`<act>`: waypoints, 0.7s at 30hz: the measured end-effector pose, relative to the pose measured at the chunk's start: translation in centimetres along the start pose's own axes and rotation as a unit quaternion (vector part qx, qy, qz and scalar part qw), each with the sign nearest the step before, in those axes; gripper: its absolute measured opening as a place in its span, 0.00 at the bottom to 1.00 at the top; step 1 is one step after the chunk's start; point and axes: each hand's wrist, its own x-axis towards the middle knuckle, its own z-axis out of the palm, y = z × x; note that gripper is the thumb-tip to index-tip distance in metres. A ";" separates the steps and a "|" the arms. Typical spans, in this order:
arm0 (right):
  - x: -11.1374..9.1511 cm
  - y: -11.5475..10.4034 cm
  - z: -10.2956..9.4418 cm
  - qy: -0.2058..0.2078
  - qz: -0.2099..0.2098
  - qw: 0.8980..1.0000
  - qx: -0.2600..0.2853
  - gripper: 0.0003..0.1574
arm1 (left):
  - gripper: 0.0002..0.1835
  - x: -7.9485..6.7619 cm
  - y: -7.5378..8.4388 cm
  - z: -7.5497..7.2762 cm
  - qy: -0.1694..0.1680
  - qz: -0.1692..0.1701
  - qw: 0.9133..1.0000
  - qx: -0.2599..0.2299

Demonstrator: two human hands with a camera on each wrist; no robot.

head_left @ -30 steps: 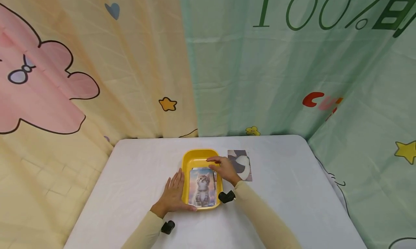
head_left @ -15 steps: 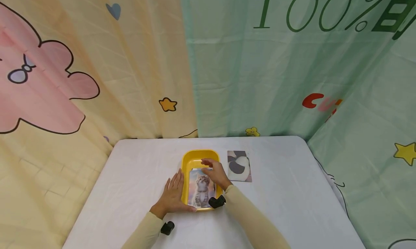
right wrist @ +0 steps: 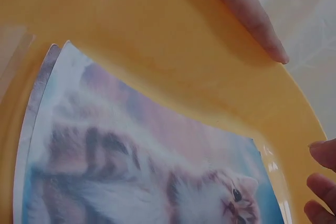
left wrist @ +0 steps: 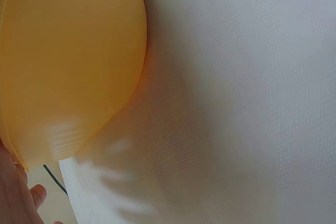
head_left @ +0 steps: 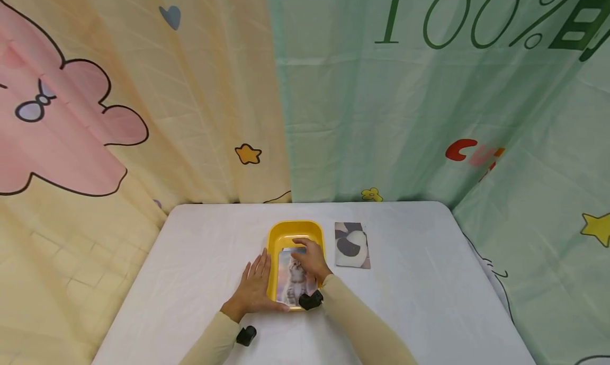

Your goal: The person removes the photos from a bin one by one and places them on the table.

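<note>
A yellow plastic tray [head_left: 294, 228] stands on the white table with a kitten picture card [head_left: 288, 280] lying inside. In the right wrist view, the edge of another card [right wrist: 35, 98] shows beneath the kitten card. My left hand [head_left: 252, 288] rests against the tray's left side, fingers straight and thumb along the near rim. Over the upper part of the kitten card hovers my right hand [head_left: 313, 260], its thumb and fingers spread apart with nothing between them. To the right of the tray, a grey and white picture card [head_left: 352, 245] lies flat on the table.
The white table [head_left: 419, 291] extends around the tray on all sides. Printed curtains [head_left: 352, 116] hang behind it and along both sides. A black wrist camera [head_left: 246, 336] sits at my left wrist, with another black camera [head_left: 311, 300] at my right wrist.
My right hand has moved left and slightly toward me, from the tray's right rim to above the kitten card. The grey and white card is more fully visible. My left hand stays put.
</note>
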 end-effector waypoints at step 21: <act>-0.1 0.5 0.7 -0.013 -0.013 0.989 -0.147 0.24 | 0.77 0.0 0.0 0.0 0.003 0.002 1.000 0.002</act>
